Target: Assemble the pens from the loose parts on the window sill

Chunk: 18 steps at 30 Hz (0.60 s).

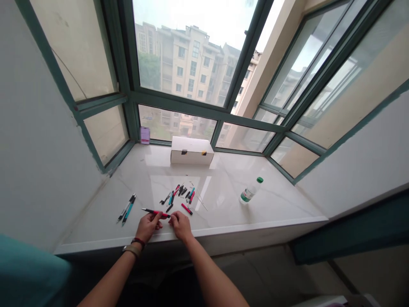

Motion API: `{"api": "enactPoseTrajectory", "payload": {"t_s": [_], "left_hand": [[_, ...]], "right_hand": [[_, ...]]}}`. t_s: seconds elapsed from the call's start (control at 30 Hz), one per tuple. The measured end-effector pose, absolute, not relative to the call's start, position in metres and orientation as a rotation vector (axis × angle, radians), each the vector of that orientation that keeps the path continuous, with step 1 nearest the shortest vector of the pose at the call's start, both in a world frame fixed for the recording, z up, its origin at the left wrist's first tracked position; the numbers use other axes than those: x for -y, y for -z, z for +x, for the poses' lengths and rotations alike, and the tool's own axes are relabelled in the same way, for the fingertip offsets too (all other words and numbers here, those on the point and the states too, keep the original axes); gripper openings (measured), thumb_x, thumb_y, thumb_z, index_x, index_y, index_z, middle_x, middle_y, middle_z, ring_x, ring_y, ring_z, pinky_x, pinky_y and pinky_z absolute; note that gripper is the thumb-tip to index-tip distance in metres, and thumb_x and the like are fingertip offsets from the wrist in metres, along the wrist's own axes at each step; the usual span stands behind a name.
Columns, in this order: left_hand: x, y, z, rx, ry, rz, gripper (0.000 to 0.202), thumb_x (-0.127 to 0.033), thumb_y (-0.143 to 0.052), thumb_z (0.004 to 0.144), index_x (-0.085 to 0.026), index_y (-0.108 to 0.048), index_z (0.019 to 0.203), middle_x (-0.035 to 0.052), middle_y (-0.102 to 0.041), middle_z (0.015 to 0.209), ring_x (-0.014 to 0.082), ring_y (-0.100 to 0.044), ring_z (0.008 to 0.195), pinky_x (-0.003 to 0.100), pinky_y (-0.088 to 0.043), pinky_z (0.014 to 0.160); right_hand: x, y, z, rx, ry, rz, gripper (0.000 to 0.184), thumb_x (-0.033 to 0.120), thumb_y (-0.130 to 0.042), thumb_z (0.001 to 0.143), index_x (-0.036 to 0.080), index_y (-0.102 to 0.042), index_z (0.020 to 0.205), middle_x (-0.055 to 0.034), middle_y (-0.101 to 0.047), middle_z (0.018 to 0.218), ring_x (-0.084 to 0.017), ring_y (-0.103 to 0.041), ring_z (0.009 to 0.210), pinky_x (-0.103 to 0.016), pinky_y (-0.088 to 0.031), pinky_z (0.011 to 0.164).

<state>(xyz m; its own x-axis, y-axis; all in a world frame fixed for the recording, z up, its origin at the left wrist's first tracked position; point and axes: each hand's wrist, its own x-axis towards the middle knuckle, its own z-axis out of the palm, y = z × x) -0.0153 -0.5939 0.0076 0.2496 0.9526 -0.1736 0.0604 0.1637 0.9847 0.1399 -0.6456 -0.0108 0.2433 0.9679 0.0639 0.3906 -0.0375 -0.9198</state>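
My left hand [148, 225] and my right hand [180, 224] meet near the front edge of a white marble window ledge [223, 187]. Together they grip a red and black pen [156, 212], which lies level and points left. The left hand's fingers close round its middle and the right hand pinches its right end. Just beyond my hands lies a scatter of several pen parts [181, 194] in red, teal and black. Two assembled pens [127, 208] lie side by side to the left.
A white cardboard box [191, 151] sits at the back of the ledge by the window. A small purple item [145, 135] stands in the back left corner. A plastic bottle with a green cap [250, 191] lies on the right. Window frames surround the ledge.
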Motion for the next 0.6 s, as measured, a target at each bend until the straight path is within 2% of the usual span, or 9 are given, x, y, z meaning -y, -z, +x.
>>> {"api": "enactPoseTrajectory", "payload": {"t_s": [0.1, 0.17, 0.33, 0.47, 0.6], "left_hand": [[0.5947, -0.0101, -0.0151, -1.113, -0.886, 1.221, 0.041, -0.053, -0.066, 0.072, -0.014, -0.069, 0.083, 0.0083, -0.072, 0.076, 0.013, -0.06, 0.051, 0.023, -0.047, 0.047], [0.5951, -0.0112, -0.0152, -1.11, -0.89, 1.223, 0.041, -0.053, -0.066, 0.072, -0.013, -0.069, 0.083, 0.0074, -0.071, 0.07, 0.0129, -0.06, 0.051, 0.022, -0.046, 0.047], [0.5951, -0.0109, -0.0152, -1.098, -0.901, 1.223, 0.042, -0.054, -0.065, 0.072, -0.013, -0.069, 0.082, 0.007, -0.071, 0.068, 0.0137, -0.06, 0.05, 0.023, -0.047, 0.047], [0.5945, -0.0086, -0.0151, -1.111, -0.889, 1.216, 0.043, -0.054, -0.063, 0.073, -0.012, -0.068, 0.081, 0.0052, -0.069, 0.062, 0.0129, -0.06, 0.05, 0.022, -0.046, 0.047], [0.5942, -0.0075, -0.0154, -1.107, -0.892, 1.211, 0.042, -0.053, -0.064, 0.074, -0.012, -0.067, 0.082, 0.0056, -0.07, 0.067, 0.0119, -0.059, 0.05, 0.022, -0.046, 0.047]], "right_hand": [[0.6462, 0.0091, 0.1403, 1.282, -0.807, -1.574, 0.011, 0.029, -0.053, 0.087, 0.025, -0.06, 0.095, 0.0011, -0.07, 0.077, -0.016, -0.066, 0.068, -0.027, -0.047, 0.067], [0.6461, 0.0081, 0.141, 1.259, -0.837, -1.559, 0.018, 0.027, -0.058, 0.083, 0.024, -0.057, 0.101, 0.0008, -0.07, 0.08, -0.016, -0.066, 0.066, -0.026, -0.048, 0.065], [0.6467, 0.0061, 0.1406, 1.325, -0.825, -1.613, 0.007, 0.028, -0.055, 0.085, 0.023, -0.06, 0.088, 0.0004, -0.069, 0.075, -0.016, -0.065, 0.068, -0.026, -0.047, 0.068], [0.647, 0.0058, 0.1389, 1.356, -0.775, -1.655, 0.019, 0.032, -0.046, 0.091, 0.022, -0.06, 0.085, 0.0009, -0.068, 0.069, -0.014, -0.063, 0.065, -0.024, -0.043, 0.066], [0.6458, 0.0085, 0.1394, 1.358, -0.782, -1.652, 0.025, 0.034, -0.042, 0.093, 0.021, -0.06, 0.082, 0.0008, -0.067, 0.068, -0.013, -0.062, 0.065, -0.023, -0.043, 0.065]]}}
